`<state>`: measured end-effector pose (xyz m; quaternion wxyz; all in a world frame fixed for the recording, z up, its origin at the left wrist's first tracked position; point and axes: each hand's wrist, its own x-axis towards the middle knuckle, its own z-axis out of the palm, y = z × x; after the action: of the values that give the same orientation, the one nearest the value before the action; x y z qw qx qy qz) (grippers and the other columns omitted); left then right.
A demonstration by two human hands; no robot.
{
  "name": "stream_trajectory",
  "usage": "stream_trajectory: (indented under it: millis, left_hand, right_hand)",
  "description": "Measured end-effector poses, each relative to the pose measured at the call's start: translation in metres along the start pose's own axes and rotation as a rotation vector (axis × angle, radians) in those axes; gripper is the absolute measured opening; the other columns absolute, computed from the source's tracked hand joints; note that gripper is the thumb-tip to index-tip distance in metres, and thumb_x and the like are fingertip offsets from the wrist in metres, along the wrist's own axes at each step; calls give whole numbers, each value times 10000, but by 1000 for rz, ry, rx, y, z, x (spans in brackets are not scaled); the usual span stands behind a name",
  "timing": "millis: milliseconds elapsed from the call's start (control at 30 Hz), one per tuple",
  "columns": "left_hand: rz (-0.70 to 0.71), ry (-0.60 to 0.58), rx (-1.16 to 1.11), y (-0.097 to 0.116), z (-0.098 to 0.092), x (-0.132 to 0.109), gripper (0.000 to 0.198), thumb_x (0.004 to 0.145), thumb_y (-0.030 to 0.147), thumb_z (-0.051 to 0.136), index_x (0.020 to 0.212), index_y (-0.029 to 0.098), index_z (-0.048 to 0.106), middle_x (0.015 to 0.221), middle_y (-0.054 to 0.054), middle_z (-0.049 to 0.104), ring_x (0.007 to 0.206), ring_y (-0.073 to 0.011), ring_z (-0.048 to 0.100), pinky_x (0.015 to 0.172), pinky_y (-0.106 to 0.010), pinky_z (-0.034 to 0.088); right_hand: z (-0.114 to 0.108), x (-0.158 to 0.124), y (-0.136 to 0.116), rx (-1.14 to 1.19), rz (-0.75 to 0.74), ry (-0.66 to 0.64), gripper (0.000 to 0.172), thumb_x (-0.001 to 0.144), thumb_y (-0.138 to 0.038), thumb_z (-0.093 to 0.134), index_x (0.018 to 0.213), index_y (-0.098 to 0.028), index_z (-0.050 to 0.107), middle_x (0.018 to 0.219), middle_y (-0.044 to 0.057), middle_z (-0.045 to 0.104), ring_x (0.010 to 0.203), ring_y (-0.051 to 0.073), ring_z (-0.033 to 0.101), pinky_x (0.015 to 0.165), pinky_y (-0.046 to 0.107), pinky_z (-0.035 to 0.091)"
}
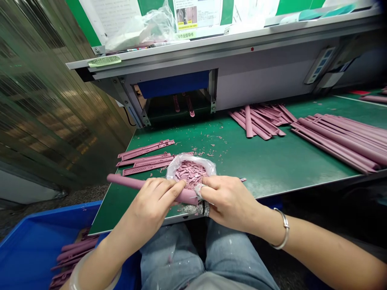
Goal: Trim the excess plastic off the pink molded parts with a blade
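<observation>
A long, rounded pink plastic strip (127, 181) lies across the front of the bench in my left hand (157, 199), whose fingers are wrapped over it. At the strip's right end, my right hand (228, 197) is closed on a thin bladed tool, mostly hidden by the fingers; what seems to be its tip end (243, 180) pokes out beyond the knuckles. Wrapping covers some of the right fingers. Just behind both hands sits a clear plastic bag (208, 163) with its mouth open, filled with pink plastic scraps (191, 171).
Several flat pink strips (145, 149) lie behind on the left. A loose pile of strips (260, 121) and a neat row (338, 141) occupy the right. Shavings dot the green bench (242, 161). A blue bin (27, 245) holding strips stands lower left; a shelf (169, 50) overhangs the back.
</observation>
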<state>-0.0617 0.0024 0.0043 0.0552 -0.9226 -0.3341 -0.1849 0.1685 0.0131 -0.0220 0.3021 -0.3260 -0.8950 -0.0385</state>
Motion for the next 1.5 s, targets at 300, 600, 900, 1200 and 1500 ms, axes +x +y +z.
stream_trajectory:
  millis: [300,600,900,1200,1500]
  left_hand:
    - [-452,-55,-815,27,8,6,409,895,314,571,1298,250,562,1131,-63,680,1048,-246,622,868,-322,512]
    - [-752,154,-1171,41,24,10,456,933,494,420,1185,204,665,388,20,492,425,-184,499,435,-284,404]
    - [-910,267,-1330,32,36,21,363,859,503,564,790,175,701,411,46,415,424,-123,413,443,-243,353]
    - [-942,461,-1414,-27,40,66,478,884,510,525,1185,151,619,456,95,318,354,-59,268,345,-188,220]
    - [-1020,681,-1278,-73,52,72,486,851,551,553,1039,112,644,452,91,348,344,-60,312,360,-191,287]
  right_hand:
    - [-1,1,-1,40,56,59,207,653,-15,412,704,-200,490,729,26,502,627,164,380,570,293,231]
    - [-2,14,-5,204,244,61,115,807,-189,497,710,-195,436,778,14,505,639,133,390,550,250,239]
    - [22,18,-9,83,282,34,102,854,-192,513,753,-189,519,765,15,538,657,145,461,563,268,249]
    - [54,5,-58,104,121,-223,56,867,-250,523,837,-210,548,817,18,591,716,190,544,577,294,327]
    - [59,-9,-69,29,131,-281,97,772,-121,575,834,-188,544,786,51,595,713,209,570,576,284,359]
